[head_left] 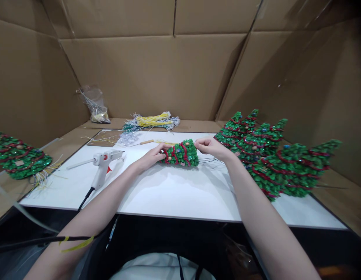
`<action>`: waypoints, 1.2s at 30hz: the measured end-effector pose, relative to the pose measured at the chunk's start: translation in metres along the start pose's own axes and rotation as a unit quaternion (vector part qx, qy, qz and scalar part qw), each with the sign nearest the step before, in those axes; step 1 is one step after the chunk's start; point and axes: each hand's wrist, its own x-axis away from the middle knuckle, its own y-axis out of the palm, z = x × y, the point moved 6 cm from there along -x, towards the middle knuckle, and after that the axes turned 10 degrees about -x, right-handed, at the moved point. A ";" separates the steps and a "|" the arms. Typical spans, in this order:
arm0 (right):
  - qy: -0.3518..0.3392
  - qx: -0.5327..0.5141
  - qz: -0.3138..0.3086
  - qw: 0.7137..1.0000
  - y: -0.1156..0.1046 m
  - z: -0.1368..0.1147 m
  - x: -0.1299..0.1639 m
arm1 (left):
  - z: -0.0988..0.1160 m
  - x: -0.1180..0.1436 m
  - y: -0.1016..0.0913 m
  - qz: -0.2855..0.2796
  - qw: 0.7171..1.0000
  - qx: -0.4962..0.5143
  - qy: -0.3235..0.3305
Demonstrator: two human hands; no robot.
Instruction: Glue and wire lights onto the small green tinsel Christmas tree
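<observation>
At the centre of the white counter (174, 194) I see a small green tree (180, 153) lying on its side, wound with red cord and dotted with beads. My left hand (153, 155) holds its narrow end, grip curled around the tip. My right hand (209, 147) sits at the wide base end, grip pinched together on what look like thin wires (211, 160) trailing out of the base; too fine to be sure. A white glue gun (103, 161) rests on the counter left of the left hand, near but apart, cable running off the front edge. Finished trees (270, 155) are piled at right, just beside the right wrist. One more tree (18, 157) lies far left. Yellow and green wire bundles (151, 121) lie at the back.
</observation>
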 end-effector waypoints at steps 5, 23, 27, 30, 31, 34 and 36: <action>0.017 -0.008 -0.025 1.000 0.001 0.005 0.000 | 0.001 0.000 0.000 0.000 1.000 0.000 0.001; 0.018 -0.032 -0.047 0.998 0.001 0.009 -0.001 | -0.006 -0.002 -0.001 -0.004 0.999 0.034 0.001; 0.014 -0.021 -0.028 0.999 0.000 0.006 0.000 | -0.007 -0.002 -0.001 -0.008 0.999 0.034 -0.003; 0.009 -0.009 -0.012 1.000 -0.001 0.003 0.000 | -0.009 -0.002 -0.001 -0.008 0.999 0.037 0.003; 0.007 -0.005 -0.008 1.000 -0.002 0.003 0.000 | -0.009 -0.002 -0.002 -0.006 0.999 0.038 0.005; -0.002 0.003 0.001 1.000 -0.002 0.002 0.000 | -0.009 -0.002 -0.002 -0.005 0.999 0.042 0.011; -0.007 0.006 0.003 1.000 -0.003 0.002 0.000 | -0.008 -0.002 -0.002 -0.005 0.999 0.040 0.010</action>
